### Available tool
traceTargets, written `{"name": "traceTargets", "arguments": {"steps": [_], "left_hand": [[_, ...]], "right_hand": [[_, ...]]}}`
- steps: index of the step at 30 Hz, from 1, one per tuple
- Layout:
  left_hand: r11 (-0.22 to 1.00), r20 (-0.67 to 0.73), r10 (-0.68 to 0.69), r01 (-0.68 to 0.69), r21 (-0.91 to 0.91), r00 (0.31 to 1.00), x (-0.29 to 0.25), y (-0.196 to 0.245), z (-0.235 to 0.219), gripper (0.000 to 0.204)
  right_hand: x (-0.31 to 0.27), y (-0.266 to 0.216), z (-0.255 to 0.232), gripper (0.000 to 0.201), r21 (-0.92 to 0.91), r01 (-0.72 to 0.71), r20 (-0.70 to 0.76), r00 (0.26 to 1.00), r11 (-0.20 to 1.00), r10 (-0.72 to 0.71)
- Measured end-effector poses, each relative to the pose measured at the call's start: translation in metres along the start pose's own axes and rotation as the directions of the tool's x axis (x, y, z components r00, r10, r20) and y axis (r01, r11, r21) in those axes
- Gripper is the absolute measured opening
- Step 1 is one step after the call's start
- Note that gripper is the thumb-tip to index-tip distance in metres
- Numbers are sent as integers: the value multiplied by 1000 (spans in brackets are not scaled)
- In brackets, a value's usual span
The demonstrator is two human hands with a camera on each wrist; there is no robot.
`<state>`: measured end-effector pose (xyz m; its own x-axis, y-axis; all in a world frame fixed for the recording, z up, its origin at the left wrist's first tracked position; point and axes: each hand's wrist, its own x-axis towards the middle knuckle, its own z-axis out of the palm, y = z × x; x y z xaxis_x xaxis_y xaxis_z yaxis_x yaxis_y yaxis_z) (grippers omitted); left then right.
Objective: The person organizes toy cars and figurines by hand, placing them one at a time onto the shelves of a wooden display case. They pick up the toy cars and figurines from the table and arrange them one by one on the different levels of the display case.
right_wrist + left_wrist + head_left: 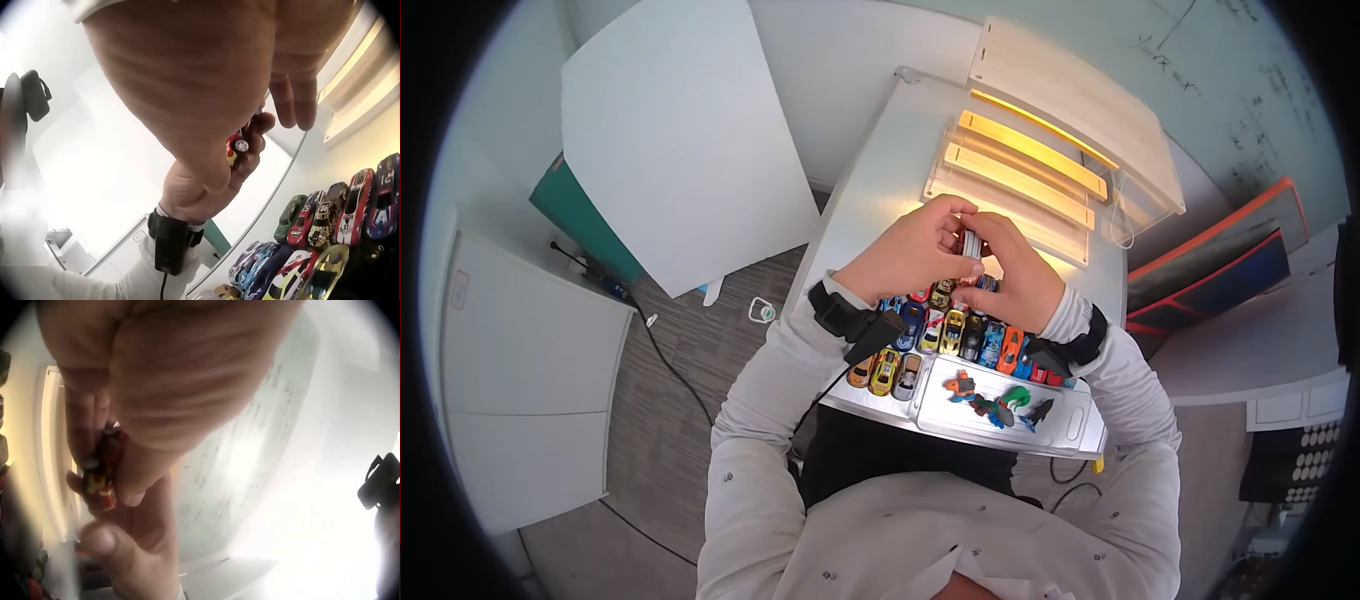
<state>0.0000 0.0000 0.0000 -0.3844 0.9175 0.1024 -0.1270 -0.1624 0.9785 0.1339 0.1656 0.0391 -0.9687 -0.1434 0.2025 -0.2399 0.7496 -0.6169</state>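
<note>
A small toy car (971,245) is held above the table, its pale grey side or underside toward the head view. Red and yellow show on the car (100,482) in the left wrist view, and one wheel of the car (235,148) in the right. My left hand (915,243) grips it between thumb and curled fingers. My right hand (1020,275) is against its other side, fingers extended along it and thumb apart, lower down. Rows of toy cars (953,332) stand on the table just below both hands.
A clear tray (1055,432) with several small colourful figures lies at the table's near edge. Behind the hands rises a lit wooden stepped rack (1020,195). A white panel (685,140) leans left of the table, and a cable (665,350) crosses the floor.
</note>
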Motion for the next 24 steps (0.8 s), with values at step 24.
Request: {"name": "traceTargets", "arguments": {"steps": [24], "left_hand": [[975,-399,-99,169,144,912,-12,-62,-74,40]], "right_hand": [[101,166,-63,72,-420,-226,-484,875,879,-7]]}}
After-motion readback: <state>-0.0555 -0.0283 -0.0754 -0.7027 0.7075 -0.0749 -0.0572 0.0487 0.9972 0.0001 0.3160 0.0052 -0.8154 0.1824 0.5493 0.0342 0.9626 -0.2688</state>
